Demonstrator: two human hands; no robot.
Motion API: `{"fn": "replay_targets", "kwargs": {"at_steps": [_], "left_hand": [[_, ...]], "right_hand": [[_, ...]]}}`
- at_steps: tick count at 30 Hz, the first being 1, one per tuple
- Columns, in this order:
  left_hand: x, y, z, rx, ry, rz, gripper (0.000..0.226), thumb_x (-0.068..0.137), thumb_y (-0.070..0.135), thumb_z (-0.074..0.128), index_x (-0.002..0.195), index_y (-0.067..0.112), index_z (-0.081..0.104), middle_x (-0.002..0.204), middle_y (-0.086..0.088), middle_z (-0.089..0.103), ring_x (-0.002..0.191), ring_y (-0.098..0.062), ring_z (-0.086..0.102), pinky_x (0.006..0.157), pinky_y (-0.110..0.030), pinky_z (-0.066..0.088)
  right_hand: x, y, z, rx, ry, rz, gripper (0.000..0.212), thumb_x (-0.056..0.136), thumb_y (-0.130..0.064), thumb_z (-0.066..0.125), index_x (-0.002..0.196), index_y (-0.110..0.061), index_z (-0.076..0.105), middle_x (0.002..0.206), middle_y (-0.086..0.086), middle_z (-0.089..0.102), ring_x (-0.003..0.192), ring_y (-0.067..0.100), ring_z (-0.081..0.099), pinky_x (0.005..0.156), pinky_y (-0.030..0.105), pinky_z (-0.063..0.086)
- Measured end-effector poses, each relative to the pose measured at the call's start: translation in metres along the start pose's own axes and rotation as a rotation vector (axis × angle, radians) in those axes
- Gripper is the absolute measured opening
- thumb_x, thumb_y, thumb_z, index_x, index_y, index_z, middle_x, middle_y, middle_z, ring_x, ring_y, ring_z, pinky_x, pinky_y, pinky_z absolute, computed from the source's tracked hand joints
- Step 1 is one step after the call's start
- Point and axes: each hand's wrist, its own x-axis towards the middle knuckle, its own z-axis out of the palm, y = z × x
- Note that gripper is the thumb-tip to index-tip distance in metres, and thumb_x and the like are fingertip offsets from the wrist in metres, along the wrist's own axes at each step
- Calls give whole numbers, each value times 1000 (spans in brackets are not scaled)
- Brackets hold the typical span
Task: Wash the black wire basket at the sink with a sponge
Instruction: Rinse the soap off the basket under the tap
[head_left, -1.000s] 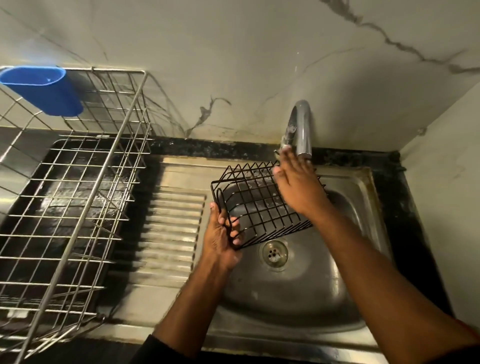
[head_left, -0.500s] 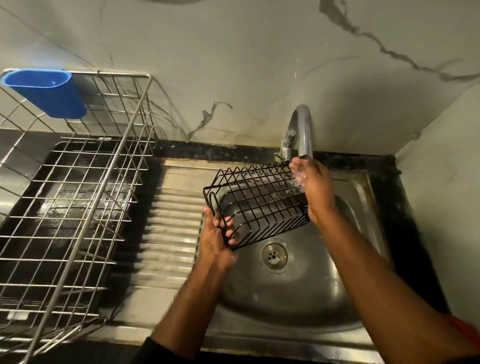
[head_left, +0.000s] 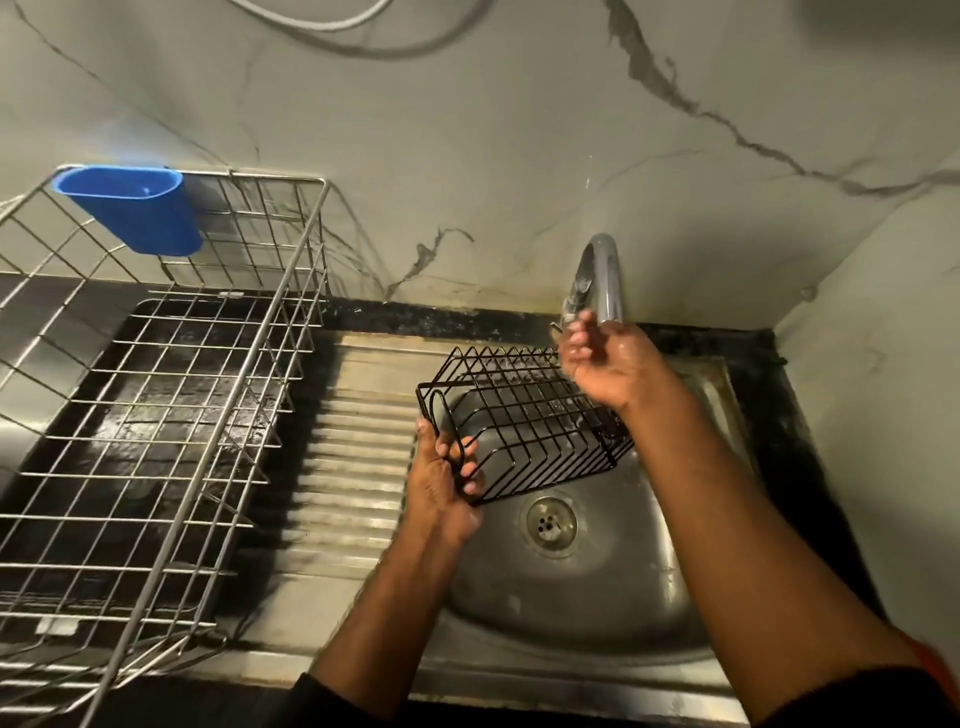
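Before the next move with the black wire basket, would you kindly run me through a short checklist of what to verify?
1. Black wire basket held firmly: ok; the left hand grips its near end, fingers curled round the wires.
2. Basket over the steel sink bowl: ok, tilted above the round drain.
3. Water reaching the basket: ok; splashes show on its far wires below the curved metal tap.
4. Right hand free: ok; it is up at the spout, fingers loosely curled, holding nothing visible.
5. Sponge ready: not ok; none is in view.
6. Steel wire drying rack has room: ok; only a blue plastic cup hangs on it.
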Motion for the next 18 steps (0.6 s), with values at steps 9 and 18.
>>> {"fn": "replay_targets", "kwargs": {"at_steps": [9,18], "left_hand": [[-13,-9,3,28,36,-4,53,101,57,46,59,24,41,52,6,51,34,-3,36,30,-15,20],[-13,-11,10,57,33,-2,48,103,56,43,66,25,40,50,6,53,33,-3,36,28,-15,20]], "right_hand": [[-15,-1,-17,-80,-6,-28,22,99,-14,45,89,-5,62,76,7,63,66,13,58,54,20,49],[-52,-6,-59,-937,335,-313,23,98,-28,58,93,-8,68,66,-2,62,37,3,36,31,18,26]]}}
